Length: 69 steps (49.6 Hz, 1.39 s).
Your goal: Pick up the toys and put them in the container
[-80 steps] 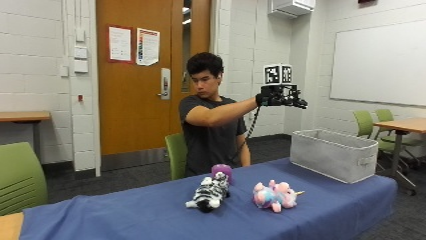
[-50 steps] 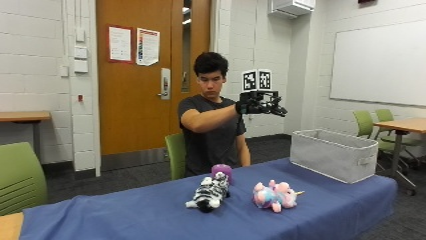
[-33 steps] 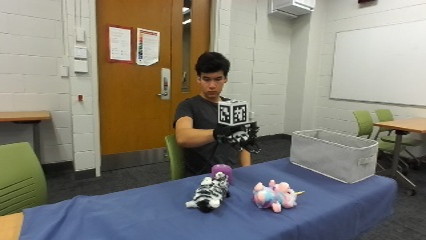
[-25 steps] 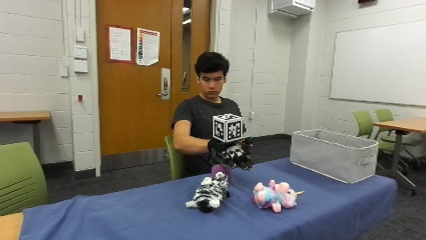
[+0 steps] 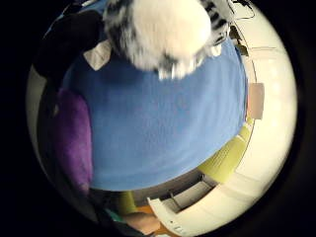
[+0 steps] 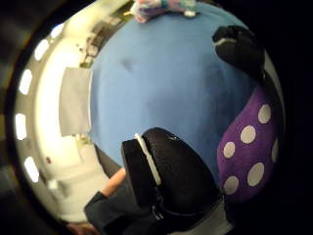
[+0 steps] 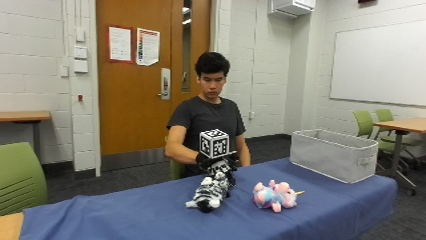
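You are sitting in a classroom or seminar room; the walls [image 7: 40, 75] around you are white painted cinder block; a large whiteboard [image 7: 379, 62] hangs on the one to your right; behind you stands a wooden door [image 7: 143, 75] with a narrow glass pane and two paper notices [image 7: 133, 46] taped to it; green chairs [image 7: 20, 177] and wood-topped tables [image 7: 399, 125] sit along the sides; an air unit [image 7: 291, 7] is mounted high on the wall; your own table wears a blue cloth [image 7: 133, 215]; dark carpet covers the floor.
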Available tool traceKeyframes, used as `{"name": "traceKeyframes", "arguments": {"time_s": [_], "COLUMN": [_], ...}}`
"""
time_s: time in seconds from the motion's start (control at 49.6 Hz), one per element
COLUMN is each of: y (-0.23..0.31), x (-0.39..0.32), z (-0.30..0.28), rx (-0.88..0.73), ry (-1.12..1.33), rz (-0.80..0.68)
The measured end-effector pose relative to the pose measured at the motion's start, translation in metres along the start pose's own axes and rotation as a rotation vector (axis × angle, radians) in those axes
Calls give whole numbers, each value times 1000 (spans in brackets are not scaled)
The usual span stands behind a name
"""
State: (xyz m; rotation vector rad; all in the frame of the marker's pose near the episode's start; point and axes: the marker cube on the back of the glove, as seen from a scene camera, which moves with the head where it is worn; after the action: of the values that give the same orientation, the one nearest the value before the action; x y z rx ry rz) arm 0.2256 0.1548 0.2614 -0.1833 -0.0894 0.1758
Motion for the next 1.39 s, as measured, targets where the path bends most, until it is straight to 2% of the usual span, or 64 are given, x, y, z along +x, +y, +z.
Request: {"name": "traceKeyframes", "arguments": {"time_s": [0.423, 0.806, 1.048, 1.169, 1.391], "y": [5, -29, -65, -85, -97], "x": [4, -24, -100, -159, -276], "z": [-14, -49, -123, -173, -232], "rx": [209, 105, 139, 193, 246], "ry": [17, -94, -65, -49, -33], "rz": [-16, -71, -140, -208, -343]}}
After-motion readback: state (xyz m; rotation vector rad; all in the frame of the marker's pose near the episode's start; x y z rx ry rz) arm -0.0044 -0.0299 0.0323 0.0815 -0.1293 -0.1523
